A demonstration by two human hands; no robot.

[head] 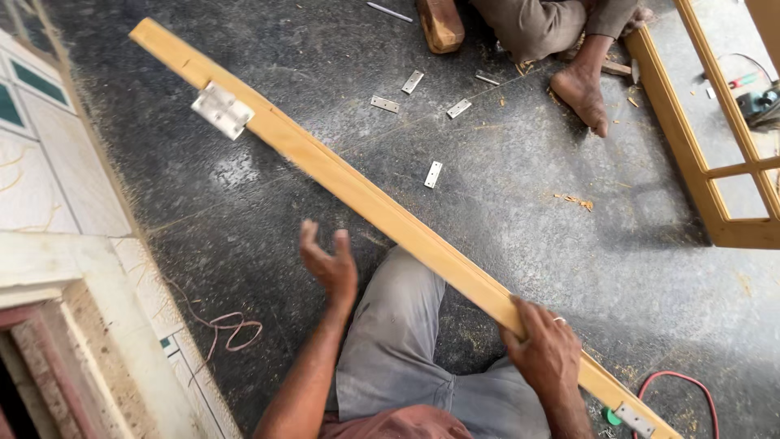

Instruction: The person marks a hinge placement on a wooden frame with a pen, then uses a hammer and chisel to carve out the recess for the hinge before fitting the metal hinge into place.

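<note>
A long wooden batten (382, 213) runs from ten to four o'clock, right hand (546, 351) clamped on its near end, left hand (331, 264) spread, empty.

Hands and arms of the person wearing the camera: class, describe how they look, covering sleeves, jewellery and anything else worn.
Both forearms are bare, with no sleeves showing. The right hand wears a thin pale ring on one finger. The left hand shows no ring, glove or watch. Neither wrist carries a band.
</note>
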